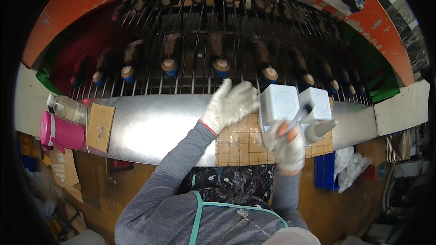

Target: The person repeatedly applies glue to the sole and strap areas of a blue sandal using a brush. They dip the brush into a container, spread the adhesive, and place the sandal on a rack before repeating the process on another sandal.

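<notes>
My left hand (230,104), in a white glove, is held over the metal ledge with its fingers stretched out and nothing in them. It is near the row of dark shoe-like pieces (221,63) with round pale ends and blue undersides. My right hand (290,147), also gloved and smeared by motion, is closed round a pale stick with a dark tip (300,117), which looks like a brush. That hand is just in front of two white square containers (278,102) (316,102). Beside it leans a white bottle with a long nozzle (321,129).
A rack of metal rods (197,36) runs behind the ledge (150,122) under an orange frame (390,27). Brown gridded sheet (240,147) lies under the containers. On the left are a pink jug (63,130), a clear jar (68,109) and a cardboard piece (100,127). A blue bin (324,172) is below right.
</notes>
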`<state>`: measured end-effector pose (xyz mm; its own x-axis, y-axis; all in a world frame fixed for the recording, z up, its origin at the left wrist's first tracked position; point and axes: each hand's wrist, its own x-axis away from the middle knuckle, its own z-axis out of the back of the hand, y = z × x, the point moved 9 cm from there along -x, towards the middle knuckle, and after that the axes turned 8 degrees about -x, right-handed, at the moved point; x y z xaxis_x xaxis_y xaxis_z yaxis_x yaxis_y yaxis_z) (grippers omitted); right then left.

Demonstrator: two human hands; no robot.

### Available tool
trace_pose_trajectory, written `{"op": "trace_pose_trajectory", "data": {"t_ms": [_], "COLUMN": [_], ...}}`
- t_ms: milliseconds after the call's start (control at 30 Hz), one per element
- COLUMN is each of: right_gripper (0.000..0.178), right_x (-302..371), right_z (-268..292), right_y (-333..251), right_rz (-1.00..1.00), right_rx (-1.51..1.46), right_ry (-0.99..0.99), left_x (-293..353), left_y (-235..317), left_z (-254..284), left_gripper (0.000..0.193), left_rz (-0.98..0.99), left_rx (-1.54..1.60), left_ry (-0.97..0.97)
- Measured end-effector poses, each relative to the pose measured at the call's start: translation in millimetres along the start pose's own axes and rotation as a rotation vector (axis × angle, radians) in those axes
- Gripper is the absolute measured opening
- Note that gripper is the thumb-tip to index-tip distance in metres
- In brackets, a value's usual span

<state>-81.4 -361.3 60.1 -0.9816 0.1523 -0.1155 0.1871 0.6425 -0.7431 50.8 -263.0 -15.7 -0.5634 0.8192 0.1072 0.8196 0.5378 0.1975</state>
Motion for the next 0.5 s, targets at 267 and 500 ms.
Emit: {"op": "trace_pose_trajectory", "data": {"t_ms": [267,500], "right_gripper": [0.040,0.050], "right_x": [-223,-288], "right_z": [34,160], "right_y": [-48,3], "right_rz": [-0.340,-0.625], "right_rx": [1.162,1.580], "right_ry": [0.147,0.168], "left_x": [-6,-14], "left_y": [-45,-47], "left_z": [26,26], "left_gripper": [0.068,0.066], "left_rz": [0.269,0.270], "left_rx": [-0.159,-0.143], "left_ry": [-0.035,-0.116]}}
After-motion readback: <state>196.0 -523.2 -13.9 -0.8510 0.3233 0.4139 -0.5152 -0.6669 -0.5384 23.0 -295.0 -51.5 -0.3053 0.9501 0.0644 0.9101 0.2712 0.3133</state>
